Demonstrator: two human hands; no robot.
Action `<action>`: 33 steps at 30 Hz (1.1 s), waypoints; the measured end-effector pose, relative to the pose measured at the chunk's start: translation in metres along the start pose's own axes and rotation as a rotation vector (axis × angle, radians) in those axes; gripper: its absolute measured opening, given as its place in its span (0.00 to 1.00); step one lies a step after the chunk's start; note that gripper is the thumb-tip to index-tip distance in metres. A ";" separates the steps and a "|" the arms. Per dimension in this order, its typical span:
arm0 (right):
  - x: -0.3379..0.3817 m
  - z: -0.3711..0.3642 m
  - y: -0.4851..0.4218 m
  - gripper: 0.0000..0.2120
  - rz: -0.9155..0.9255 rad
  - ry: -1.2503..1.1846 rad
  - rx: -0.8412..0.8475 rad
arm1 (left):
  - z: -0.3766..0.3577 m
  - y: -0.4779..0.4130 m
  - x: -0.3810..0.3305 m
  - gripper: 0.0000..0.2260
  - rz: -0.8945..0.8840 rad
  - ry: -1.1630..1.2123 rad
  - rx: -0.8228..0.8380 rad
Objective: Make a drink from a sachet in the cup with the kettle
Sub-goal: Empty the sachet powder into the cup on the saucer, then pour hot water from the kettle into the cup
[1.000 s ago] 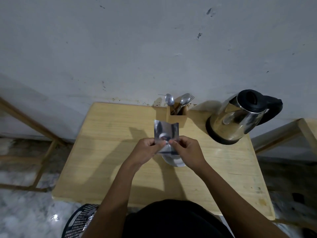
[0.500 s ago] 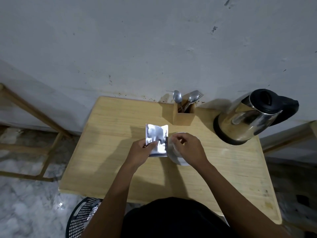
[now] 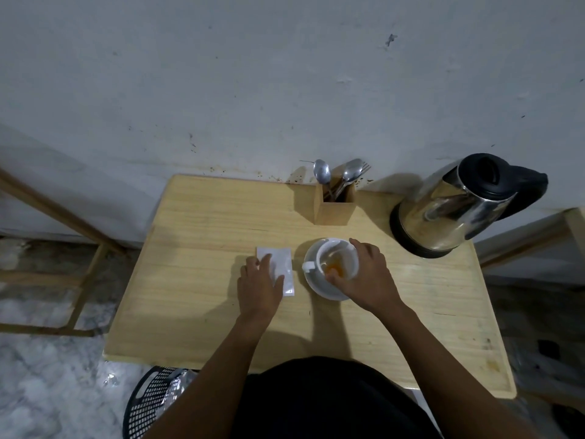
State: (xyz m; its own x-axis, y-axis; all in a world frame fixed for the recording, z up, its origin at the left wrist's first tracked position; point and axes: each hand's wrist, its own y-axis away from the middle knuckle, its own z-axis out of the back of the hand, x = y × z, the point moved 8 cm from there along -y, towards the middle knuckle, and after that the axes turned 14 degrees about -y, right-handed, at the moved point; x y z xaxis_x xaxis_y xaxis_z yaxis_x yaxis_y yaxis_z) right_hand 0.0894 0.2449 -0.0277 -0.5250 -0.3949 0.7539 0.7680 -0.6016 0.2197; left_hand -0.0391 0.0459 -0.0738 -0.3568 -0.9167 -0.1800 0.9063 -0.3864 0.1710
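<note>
Orange powder lies in the white cup (image 3: pixel 332 259) on its saucer (image 3: pixel 326 288) at table (image 3: pixel 196 245) centre. The right hand (image 3: pixel 368 277) grips the cup's rim. At nine o'clock, the left hand (image 3: pixel 259 286) presses flat on the sachet (image 3: pixel 281 264). The kettle (image 3: pixel 449 210) stands at two o'clock.

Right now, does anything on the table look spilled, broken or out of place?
Nothing stands out. The cup sits upright on its saucer with orange powder inside, none visible outside. The sachet lies flat under the left hand. The kettle stands upright.
</note>
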 end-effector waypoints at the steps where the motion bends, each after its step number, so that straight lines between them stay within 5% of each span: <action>1: -0.001 -0.002 -0.001 0.39 -0.008 0.022 0.012 | -0.006 0.001 -0.004 0.20 -0.057 -0.054 0.019; 11: -0.003 -0.005 0.003 0.38 -0.028 -0.007 -0.002 | -0.009 -0.006 -0.007 0.12 -0.110 -0.159 0.022; 17: 0.004 0.014 0.007 0.30 0.045 -0.097 -0.043 | 0.018 -0.009 -0.036 0.13 -0.135 0.376 0.003; 22: -0.008 0.053 0.022 0.05 0.061 -0.286 -0.264 | 0.009 0.000 -0.070 0.14 -0.192 0.530 0.246; 30: -0.042 0.098 0.047 0.11 -0.040 -0.417 -0.400 | 0.002 0.002 -0.077 0.10 -0.026 0.628 0.234; 33: -0.046 0.120 0.052 0.04 -0.017 -0.395 -0.412 | 0.002 0.001 -0.077 0.10 0.044 0.614 0.187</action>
State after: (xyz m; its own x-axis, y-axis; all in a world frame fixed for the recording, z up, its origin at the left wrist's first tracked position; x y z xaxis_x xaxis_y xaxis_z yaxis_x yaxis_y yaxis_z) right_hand 0.1975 0.3157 0.0234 -0.2983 -0.1408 0.9440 0.5125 -0.8580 0.0340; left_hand -0.0111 0.1158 -0.0576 -0.0750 -0.7282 -0.6812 0.8425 -0.4117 0.3473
